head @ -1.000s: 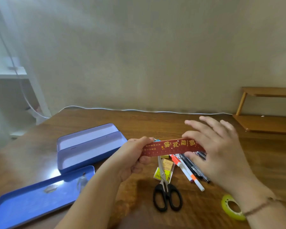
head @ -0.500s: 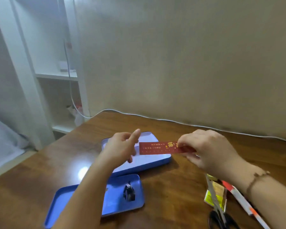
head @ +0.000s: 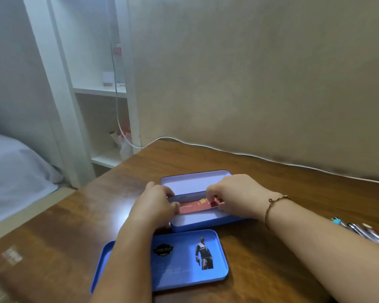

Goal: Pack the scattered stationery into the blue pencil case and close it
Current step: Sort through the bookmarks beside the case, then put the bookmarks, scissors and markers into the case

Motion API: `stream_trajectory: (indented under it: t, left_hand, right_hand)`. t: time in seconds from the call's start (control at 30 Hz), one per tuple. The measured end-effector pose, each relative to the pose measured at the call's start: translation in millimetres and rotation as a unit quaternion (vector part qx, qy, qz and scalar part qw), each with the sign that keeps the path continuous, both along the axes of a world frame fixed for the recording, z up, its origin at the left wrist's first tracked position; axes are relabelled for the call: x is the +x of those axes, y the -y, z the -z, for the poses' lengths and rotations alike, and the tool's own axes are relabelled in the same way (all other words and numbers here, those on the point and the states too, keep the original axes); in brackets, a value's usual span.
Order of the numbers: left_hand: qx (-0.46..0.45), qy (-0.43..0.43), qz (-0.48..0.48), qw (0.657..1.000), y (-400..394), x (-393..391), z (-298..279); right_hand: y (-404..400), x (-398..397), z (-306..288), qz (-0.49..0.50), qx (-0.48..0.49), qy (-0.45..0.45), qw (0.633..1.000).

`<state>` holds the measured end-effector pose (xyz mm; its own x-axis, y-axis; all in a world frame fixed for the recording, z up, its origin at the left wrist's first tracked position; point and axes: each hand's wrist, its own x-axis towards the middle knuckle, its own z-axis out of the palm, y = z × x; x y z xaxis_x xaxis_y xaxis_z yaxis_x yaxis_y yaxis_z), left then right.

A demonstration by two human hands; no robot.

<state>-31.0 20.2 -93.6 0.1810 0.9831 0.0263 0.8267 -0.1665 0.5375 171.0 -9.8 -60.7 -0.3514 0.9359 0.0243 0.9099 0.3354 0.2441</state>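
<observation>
The blue pencil case (head: pixel 197 225) lies open on the wooden desk, its pale inside showing. A red ruler (head: pixel 194 205) with gold print lies lengthwise inside it. My right hand (head: pixel 234 196) pinches the ruler's right end. My left hand (head: pixel 157 203) touches its left end with the fingertips. A separate blue tray (head: pixel 179 278) with a figure picture sits just in front of the case, partly under my left forearm. Several pens (head: pixel 363 231) lie at the right edge, half hidden by my right arm.
A white cable (head: pixel 260 157) runs along the desk's back edge by the wall. A white shelf unit (head: pixel 101 90) stands beyond the desk's left corner, with a bed (head: pixel 13 171) further left.
Both hands have carried the red ruler left, away from the pile of stationery, and lowered it into the open case. My view has swung left; scissors and tape are out of frame.
</observation>
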Motion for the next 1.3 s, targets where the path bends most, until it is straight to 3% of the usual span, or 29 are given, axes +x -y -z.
stream_trajectory:
  t: [0.2,0.4,0.53,0.63,0.73,0.8,1.0,1.07,1.17,1.3]
  left_hand:
    - [0.006,-0.057,0.064,0.996,4.1,7.5,-3.3]
    - [0.043,-0.057,0.065,0.995,1.8,9.6,1.3]
    - [0.051,-0.055,0.063,0.995,-0.5,10.4,2.6]
    - [0.054,-0.055,0.061,0.995,-1.5,10.9,2.3]
    - [0.055,-0.061,0.064,0.995,-1.3,12.7,1.8]
    - [0.062,-0.066,0.075,0.993,0.7,16.8,2.2]
    - [0.058,-0.100,0.107,0.988,11.0,31.2,1.1]
    - [0.053,-0.089,0.073,0.992,18.9,31.8,-2.5]
    - [0.133,-0.070,0.006,0.989,38.4,49.6,-10.2]
    - [0.195,-0.009,0.161,0.968,80.2,95.8,-26.6]
  right_hand:
    - [0.4,-3.6,1.4,-0.052,0.047,0.085,0.994]
    - [0.5,7.6,1.9,-0.039,0.102,0.089,0.990]
    - [1.3,14.7,4.2,0.006,0.101,0.025,0.995]
    - [9.1,33.4,-7.5,0.074,0.116,-0.091,0.986]
    - [35.5,70.5,-32.9,0.120,0.170,-0.267,0.941]
    - [66.9,93.9,-49.9,0.138,0.197,-0.326,0.914]
    - [186.0,119.3,-46.4,0.215,0.198,-0.347,0.891]
    - [210.8,127.6,-33.0,0.268,0.156,-0.320,0.895]
    - [228.3,145.3,-12.3,0.355,0.111,-0.280,0.885]
    - [238.8,150.3,-2.4,0.376,0.038,-0.284,0.881]
